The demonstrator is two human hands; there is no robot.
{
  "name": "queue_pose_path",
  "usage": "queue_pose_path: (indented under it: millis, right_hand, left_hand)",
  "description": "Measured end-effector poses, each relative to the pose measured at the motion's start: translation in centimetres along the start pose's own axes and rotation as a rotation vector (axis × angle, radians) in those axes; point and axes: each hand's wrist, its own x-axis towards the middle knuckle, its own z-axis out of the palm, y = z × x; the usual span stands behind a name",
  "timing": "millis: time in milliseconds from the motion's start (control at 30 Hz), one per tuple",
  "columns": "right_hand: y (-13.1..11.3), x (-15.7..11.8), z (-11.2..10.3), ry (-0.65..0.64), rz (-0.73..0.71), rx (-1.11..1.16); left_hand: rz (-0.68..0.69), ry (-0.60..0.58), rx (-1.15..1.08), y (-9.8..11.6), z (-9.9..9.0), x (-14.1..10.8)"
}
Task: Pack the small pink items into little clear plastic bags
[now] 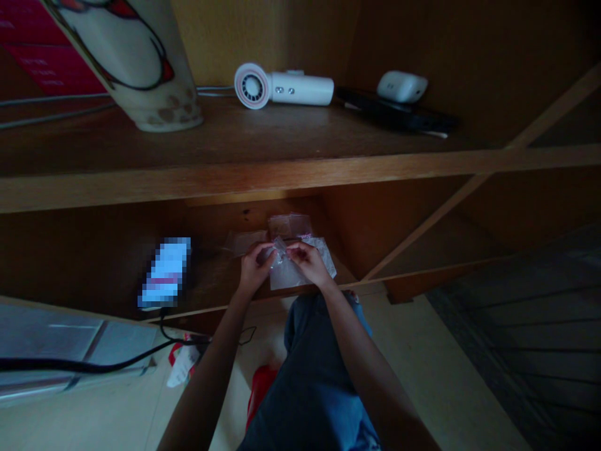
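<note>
Left hand (255, 269) and right hand (307, 263) close together, fingertips (285, 250) pinching a small clear plastic bag (280, 252) between them | whitish plastic sheet (291, 275) beneath | more plastic bags (290, 225) at 12 o'clock | lit, pixelated phone (165, 273) at 9 o'clock on wooden shelf (216, 279)

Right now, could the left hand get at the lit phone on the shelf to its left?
Probably yes: the left hand is close to the lit phone, and nothing visibly stands between them. It seems to be pinching a clear plastic bag, though, so it would likely have to let go first.
</note>
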Motion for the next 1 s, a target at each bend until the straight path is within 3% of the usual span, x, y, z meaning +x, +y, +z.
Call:
queue_pose_path:
  millis: [300,567,800,1000]
  right_hand:
    - [-0.9,-0.2,-0.4,0.038,0.015,-0.012]
    - [-1.0,-0.2,-0.5,0.067,0.01,-0.006]
    - [0.3,0.0,-0.3,0.033,0.08,0.079]
    - [1.1,0.1,-0.3,0.015,0.082,-0.036]
  left_hand:
    - [-0.046,-0.012,-0.029,-0.4,0.1,-0.1]
    - [-0.008,-0.018,-0.034,0.0,-0.1,0.0]
    - [0.026,-0.023,-0.049,0.4,-0.2,-0.1]
    - [0.025,-0.046,-0.069,0.5,-0.4,-0.2]
